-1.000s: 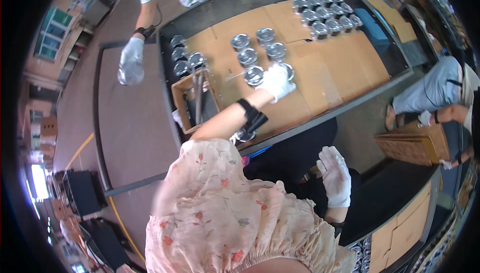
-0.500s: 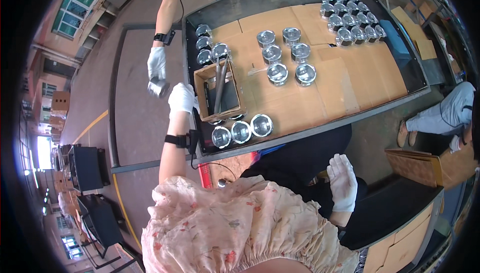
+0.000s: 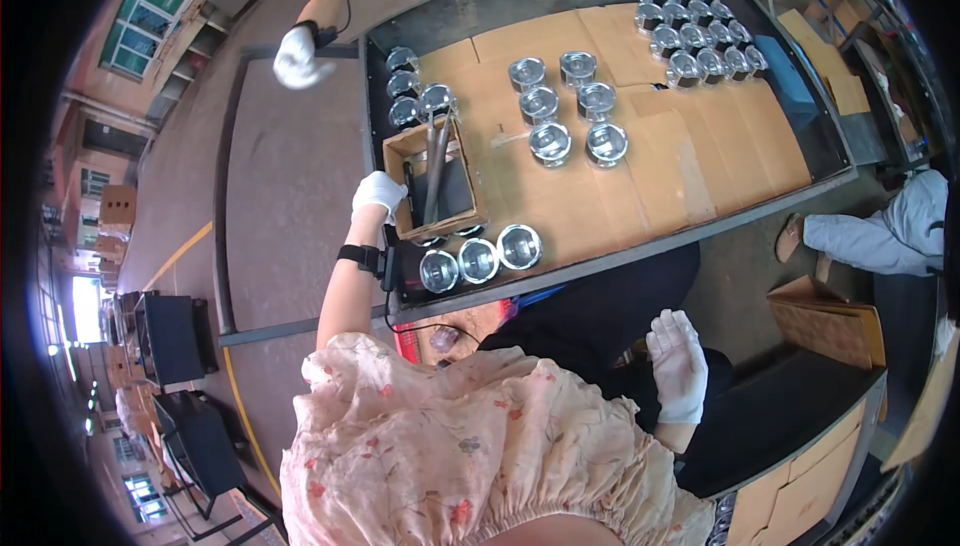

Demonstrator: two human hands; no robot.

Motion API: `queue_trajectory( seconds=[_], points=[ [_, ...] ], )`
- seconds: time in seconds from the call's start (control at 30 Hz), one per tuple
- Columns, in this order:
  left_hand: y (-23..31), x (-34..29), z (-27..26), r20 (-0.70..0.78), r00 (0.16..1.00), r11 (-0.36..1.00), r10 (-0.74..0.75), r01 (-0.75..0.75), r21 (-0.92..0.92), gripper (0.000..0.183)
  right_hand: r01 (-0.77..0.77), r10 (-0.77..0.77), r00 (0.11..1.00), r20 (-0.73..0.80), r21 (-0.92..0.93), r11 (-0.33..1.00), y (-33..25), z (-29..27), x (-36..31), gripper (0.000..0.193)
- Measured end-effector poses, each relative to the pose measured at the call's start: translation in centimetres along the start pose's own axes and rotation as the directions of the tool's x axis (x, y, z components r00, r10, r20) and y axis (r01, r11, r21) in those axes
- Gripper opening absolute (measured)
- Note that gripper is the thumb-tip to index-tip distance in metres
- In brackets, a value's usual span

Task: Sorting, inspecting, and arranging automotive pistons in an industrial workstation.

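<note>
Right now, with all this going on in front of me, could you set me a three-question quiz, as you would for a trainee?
1. Which of the wearer's hands is nearer the box: the left hand or the right hand?
2. How many pistons stand in the middle group on the cardboard?
3. True or false: the right hand is clenched around a piston.

Key:
1. The left hand.
2. Six, in two lines of three.
3. False: it is open, with nothing visible in it.
</note>
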State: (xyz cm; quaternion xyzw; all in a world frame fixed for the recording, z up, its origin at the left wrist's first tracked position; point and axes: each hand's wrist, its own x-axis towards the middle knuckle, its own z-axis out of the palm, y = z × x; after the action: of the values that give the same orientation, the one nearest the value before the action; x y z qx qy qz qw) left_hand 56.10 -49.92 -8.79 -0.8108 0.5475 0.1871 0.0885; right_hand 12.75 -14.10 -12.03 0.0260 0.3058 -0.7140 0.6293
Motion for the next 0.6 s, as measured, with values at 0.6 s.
queue_trajectory(
  seconds=[0.6],
  points=[
    [2.0, 1.5, -5.8, -0.046, 0.986, 0.779, 0.158, -0.153, -0.608, 0.028, -0.003, 0.004, 1.0, -0.024, 0.032, 0.999, -0.2, -1.5, -0.4, 0.042]
  ],
)
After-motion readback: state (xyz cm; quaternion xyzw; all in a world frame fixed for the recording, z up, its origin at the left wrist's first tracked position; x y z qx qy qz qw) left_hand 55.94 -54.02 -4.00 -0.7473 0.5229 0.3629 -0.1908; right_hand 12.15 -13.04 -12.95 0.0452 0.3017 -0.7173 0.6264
